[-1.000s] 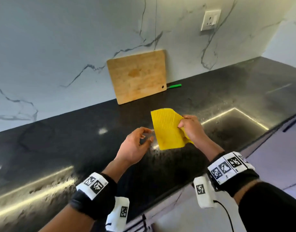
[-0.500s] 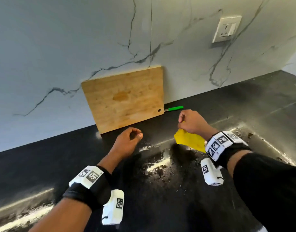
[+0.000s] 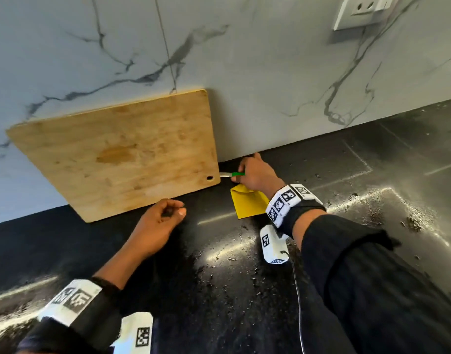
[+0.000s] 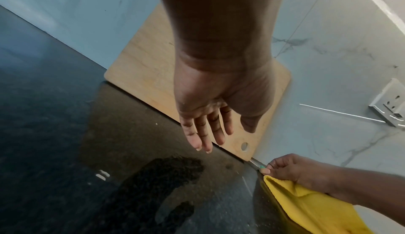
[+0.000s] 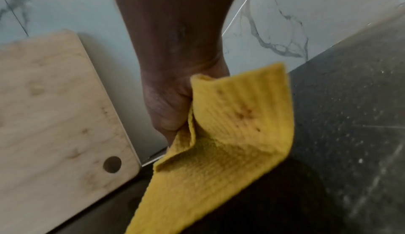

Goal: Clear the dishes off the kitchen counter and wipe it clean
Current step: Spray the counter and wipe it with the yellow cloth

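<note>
Cutting board [image 3: 122, 154] propped against wall, knife [image 3: 230, 174] beside it, crumbs [image 3: 410, 222] on counter [image 3: 372, 159]

No words, brand names or numbers can be read anywhere in these views; the only printed marks are black-and-white square code patterns, which carry no legible letters or digits; several sit on the white band [image 3: 288, 200] around the right wrist, with one more on the small white box [image 3: 271, 244] hanging below it; similar patterns show on the white band [image 3: 71, 299] at the left wrist and on the white box [image 3: 139, 332] beneath that; the wall socket [image 3: 361, 10] at the upper right bears no marking that can be made out; the cutting board [image 3: 122, 154] and the yellow cloth [image 3: 247, 204] are plain.
</note>
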The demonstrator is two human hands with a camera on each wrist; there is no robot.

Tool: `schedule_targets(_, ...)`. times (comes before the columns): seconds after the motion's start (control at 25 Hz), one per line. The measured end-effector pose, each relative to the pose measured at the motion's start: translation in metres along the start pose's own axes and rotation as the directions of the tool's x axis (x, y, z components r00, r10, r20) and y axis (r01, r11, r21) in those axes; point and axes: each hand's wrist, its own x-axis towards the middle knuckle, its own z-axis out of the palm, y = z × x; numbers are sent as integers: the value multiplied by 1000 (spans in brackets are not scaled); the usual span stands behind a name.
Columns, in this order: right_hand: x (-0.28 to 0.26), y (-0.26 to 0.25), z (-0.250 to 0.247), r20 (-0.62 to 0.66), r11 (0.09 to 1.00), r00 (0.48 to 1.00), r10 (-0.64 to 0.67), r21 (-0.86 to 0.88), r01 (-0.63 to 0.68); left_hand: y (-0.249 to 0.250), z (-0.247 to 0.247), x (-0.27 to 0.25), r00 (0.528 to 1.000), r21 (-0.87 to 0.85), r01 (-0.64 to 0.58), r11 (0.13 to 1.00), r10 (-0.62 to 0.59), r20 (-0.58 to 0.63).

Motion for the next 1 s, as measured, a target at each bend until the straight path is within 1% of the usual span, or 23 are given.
schedule_targets(0.04,-1,3,-3,32,999,999,6,-32,-5,0,2,2,1000,-1,3,1000,-3,0)
schedule_targets(0.12,-9,15,-11,90,995,995,38,-92,-30,-1,0,3,999,-26,-3,1000,2,-51)
schedule_targets(0.16,-15,24,-15,92,996,994,64,-64,-59,-5,-5,4,996,-48,-2,999,-3,-94)
schedule_targets(0.2,-22,35,-20,84,996,993,82,17,-83,-8,-10,6,989,-67,0,998,-10,-150)
schedule_targets(0.24,-28,44,-24,67,982,995,78,166,-88,-11,-16,7,977,-71,-2,997,-13,-212)
schedule_targets(0.28,-36,47,-27,36,932,998,58,355,-67,-16,-23,8,961,-51,-16,999,2,-278)
schedule_targets(0.32,-42,43,-29,-19,847,999,37,531,-22,-18,-30,6,934,0,-26,1000,24,-357)
schedule_targets(0.36,-47,30,-32,-89,745,996,17,666,47,-22,-37,6,887,75,-10,997,44,-459)
schedule_targets(0.4,-47,14,-31,-143,665,990,-9,739,113,-25,-45,4,828,128,1,992,70,-556)
schedule_targets(0.44,-44,-5,-29,-171,625,984,-43,764,160,-30,-54,3,767,155,17,988,86,-635)
schedule_targets(0.48,-39,-24,-24,-171,628,982,-78,757,181,-38,-65,4,707,155,31,987,88,-702)
schedule_targets(0.52,-34,-41,-16,-158,633,982,-107,751,190,-45,-76,6,666,156,77,985,65,-743)
schedule_targets(0.56,-30,-54,-9,-139,619,984,-115,764,181,-58,-88,12,637,156,130,979,38,-770)
schedule_targets(0.6,-27,-65,-2,-122,581,986,-111,797,164,-65,-96,17,613,126,190,974,-17,-790)
schedule_targets(0.64,-27,-72,4,-112,546,988,-102,824,150,-71,-104,22,624,87,203,975,-60,-779)
schedule_targets(0.68,-27,-78,7,-107,514,990,-91,847,139,-66,-106,20,655,81,211,974,-80,-751)
schedule_targets(0.72,-29,-82,9,-99,497,992,-77,859,125,-61,-109,17,701,80,175,981,-67,-710)
schedule_targets(0.8,-33,-84,8,-99,479,994,-50,871,111,-58,-115,20,740,41,45,998,-6,-673)
schedule_targets(0.84,-35,-84,7,-114,481,993,-38,869,118,-57,-117,17,739,13,24,1000,-9,-674)
schedule_targets(0.88,-40,-88,7,-133,490,990,-36,861,134,-59,-122,11,721,4,14,1000,-7,-693)
schedule_targets(0.92,-47,-94,9,-150,503,987,-50,850,155,-62,-129,0,699,0,28,1000,-20,-715)
schedule_targets(0.96,-56,-103,13,-159,530,985,-73,830,173,-69,-138,-14,670,0,26,1000,-17,-742)
schedule_targets(1.0,-66,-114,18,-155,566,983,-95,805,181,-75,-144,-33,629,-27,25,999,-37,-776)
